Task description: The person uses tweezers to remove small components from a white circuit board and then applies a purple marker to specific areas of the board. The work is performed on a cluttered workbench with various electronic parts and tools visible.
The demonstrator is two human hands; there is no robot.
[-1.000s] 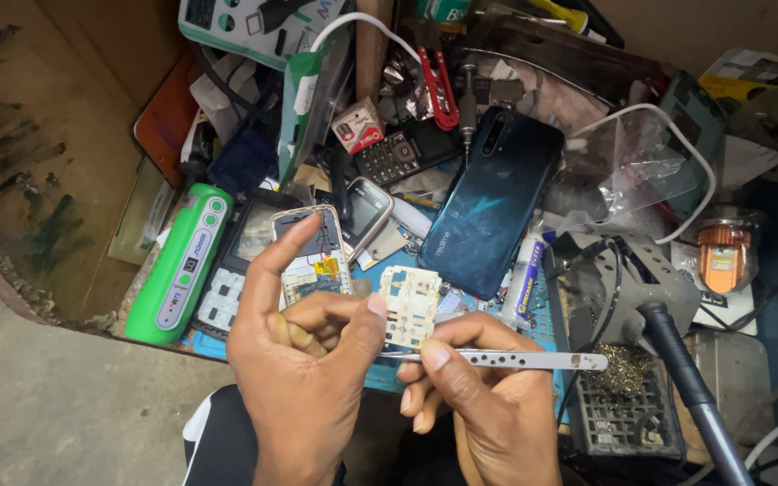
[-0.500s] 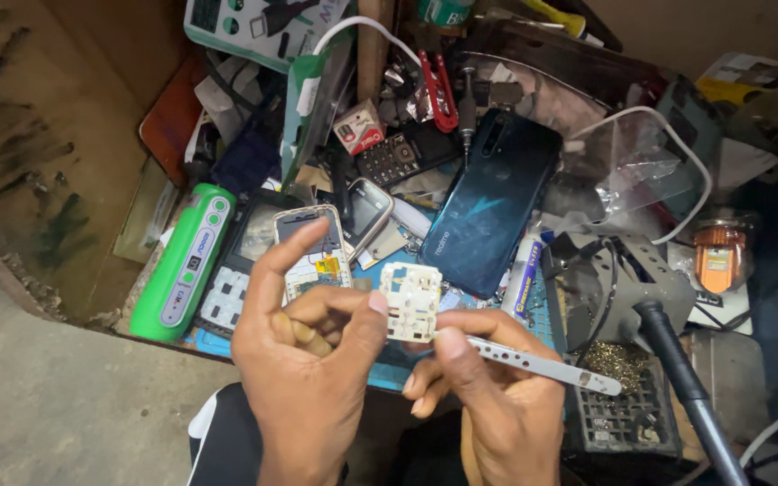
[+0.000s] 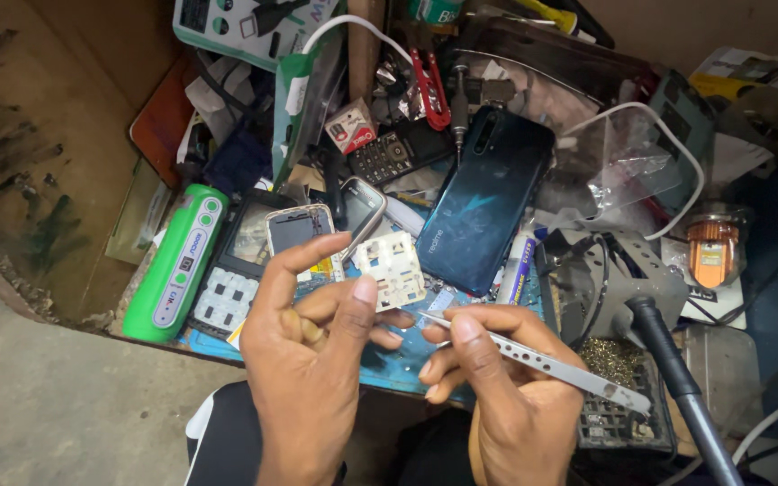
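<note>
My left hand [image 3: 312, 360] pinches a small cream circuit board [image 3: 391, 270] between thumb and fingers, held upright over the cluttered bench. My right hand [image 3: 497, 387] grips silver metal tweezers [image 3: 542, 362], their tips pointing left and touching the lower edge of the board. The tweezers' back end sticks out to the right past my wrist. Both hands hover just in front of the bench's near edge.
A dark blue phone back cover [image 3: 483, 211] lies behind the board. A green oblong device [image 3: 177, 261] sits left, with phone frames [image 3: 299, 229] and a keypad [image 3: 393, 153] nearby. A soldering iron stand [image 3: 628, 288], red cutters [image 3: 429, 90] and white cables crowd the bench.
Both hands have shifted slightly. The tweezers have tilted so their back end drops to the lower right, while the tips stay at the board.
</note>
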